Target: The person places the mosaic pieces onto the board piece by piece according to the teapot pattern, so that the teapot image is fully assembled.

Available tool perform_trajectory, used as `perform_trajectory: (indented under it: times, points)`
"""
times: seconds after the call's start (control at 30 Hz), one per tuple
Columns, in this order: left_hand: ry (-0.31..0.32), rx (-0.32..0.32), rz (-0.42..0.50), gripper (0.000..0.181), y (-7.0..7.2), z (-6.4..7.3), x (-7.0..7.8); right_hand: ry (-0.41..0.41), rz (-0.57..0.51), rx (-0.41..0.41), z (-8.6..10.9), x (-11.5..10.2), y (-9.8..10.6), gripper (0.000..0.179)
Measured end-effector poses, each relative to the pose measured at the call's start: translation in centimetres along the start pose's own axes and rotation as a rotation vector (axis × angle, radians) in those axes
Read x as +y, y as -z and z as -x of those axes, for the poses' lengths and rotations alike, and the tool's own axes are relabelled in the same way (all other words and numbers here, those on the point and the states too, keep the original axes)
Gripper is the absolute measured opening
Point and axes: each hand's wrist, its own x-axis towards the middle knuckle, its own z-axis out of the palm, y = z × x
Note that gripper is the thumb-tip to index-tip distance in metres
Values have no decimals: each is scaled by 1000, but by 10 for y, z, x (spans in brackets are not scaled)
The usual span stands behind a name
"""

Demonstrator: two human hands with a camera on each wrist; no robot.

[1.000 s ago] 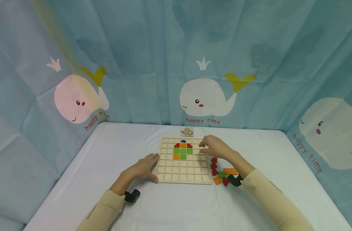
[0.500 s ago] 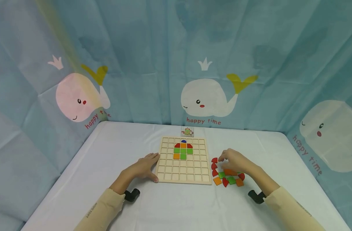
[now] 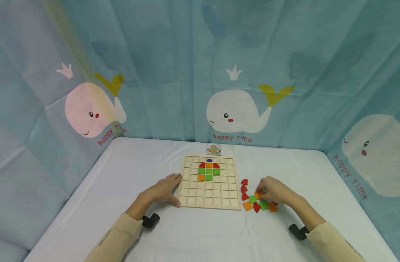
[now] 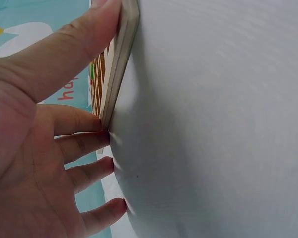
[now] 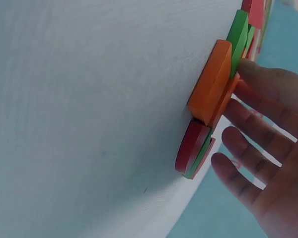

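Blue whale-print curtain (image 3: 154, 51) behind white table (image 3: 200, 234)

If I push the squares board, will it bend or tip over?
Probably neither. The board looks stiff: its edge is thick and straight. It lies flat on the table, so it should slide rather than tip. Its coloured tiles sit in squares, so they'd likely ride along.

Beige-sleeved left arm (image 3: 118, 236) points toward 2 o'clock; bare left hand (image 3: 164, 190) spread, thumb apart. Beige-sleeved right arm (image 3: 331, 242): 10 o'clock; bare right hand (image 3: 274, 190), fingers bent.
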Motion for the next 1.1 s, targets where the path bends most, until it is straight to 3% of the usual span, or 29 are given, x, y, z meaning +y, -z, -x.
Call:
perform_trajectory:
  times: [0.33,0.77,1.1]
  points:
    - [-4,2,17,107,0,0,1,44,30,28,2,-2,-3,14]
    - [0,-2,24,108,-2,-1,-1,1,24,52,-3,-1,-3,15]
    - [7,3,20,108,-1,-1,0,25,2,70,-10,-7,3,17]
